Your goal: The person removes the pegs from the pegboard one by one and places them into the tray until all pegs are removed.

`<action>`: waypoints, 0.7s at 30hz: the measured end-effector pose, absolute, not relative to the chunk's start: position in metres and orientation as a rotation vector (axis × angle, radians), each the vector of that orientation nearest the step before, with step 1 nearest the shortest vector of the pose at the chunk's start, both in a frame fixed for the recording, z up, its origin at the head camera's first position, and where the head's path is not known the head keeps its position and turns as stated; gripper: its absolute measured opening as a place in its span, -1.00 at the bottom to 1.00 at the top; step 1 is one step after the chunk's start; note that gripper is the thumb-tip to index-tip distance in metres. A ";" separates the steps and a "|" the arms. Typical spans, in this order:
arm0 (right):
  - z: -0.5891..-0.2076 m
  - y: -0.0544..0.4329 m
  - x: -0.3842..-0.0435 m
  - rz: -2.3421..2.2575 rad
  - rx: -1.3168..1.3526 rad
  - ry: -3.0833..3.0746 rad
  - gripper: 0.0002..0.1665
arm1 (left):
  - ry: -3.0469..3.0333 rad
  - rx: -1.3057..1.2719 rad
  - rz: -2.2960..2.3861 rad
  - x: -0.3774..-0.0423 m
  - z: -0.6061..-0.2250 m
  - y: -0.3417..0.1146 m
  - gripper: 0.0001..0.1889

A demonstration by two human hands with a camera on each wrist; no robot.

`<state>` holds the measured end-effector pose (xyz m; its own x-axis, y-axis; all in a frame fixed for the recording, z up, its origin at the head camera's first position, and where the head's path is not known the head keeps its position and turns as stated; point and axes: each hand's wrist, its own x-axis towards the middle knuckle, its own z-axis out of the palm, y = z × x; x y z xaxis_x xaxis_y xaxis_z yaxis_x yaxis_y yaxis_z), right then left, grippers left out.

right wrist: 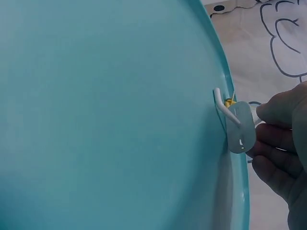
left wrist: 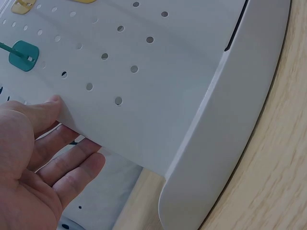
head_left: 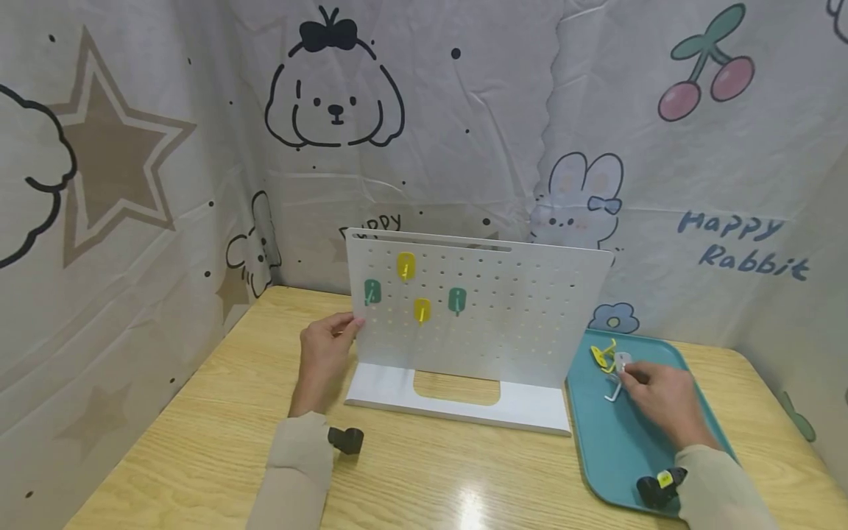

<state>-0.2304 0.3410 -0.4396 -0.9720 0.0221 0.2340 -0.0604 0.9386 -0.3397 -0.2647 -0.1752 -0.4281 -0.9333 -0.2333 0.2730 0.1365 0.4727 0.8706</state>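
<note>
At the far end of the blue tray (head_left: pixel 629 453), the white hook (right wrist: pixel 241 132) sits pinched in the right hand (head_left: pixel 665 397), its thumb and bent fingers drawn close together on the edge of the plate; part of that grip is hidden behind the plate, and whether the hook's tip touches the tray I cannot tell. It looks like a light, stiff bit of moulded plastic, hard to crush and not very fragile, though its smooth, glossy face could slip or twist between fingertips. The flat plate, held by its two long edges, seems the best place to take hold, since the bent arm is thin and would likely let it swivel. Close by in the tray are yellow pieces (head_left: pixel 599 358), too bunched to count. Left of the tray stands the white pegboard (head_left: pixel 523 316), carrying two green hooks (head_left: pixel 457 300) and two yellow hooks (head_left: pixel 406 266). The left hand (head_left: pixel 324 353) grips the board's left edge, thumb on the front face, fingers loosely bent behind. Beneath everything is the wooden table (head_left: pixel 411 478), with printed cloth (head_left: pixel 457 147) hanging behind.
</note>
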 end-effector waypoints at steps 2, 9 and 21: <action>-0.439 0.341 -0.231 0.497 0.031 -2.862 -0.65 | -2.373 0.082 -1.447 -0.264 -0.428 -0.175 -0.71; -0.436 0.335 -0.228 0.535 -0.014 -2.846 -0.56 | -2.381 0.086 -1.442 -0.264 -0.427 -0.175 -0.71; -0.412 0.301 -0.210 0.727 0.028 -2.588 -0.58 | -2.389 0.094 -1.437 -0.265 -0.428 -0.176 -0.70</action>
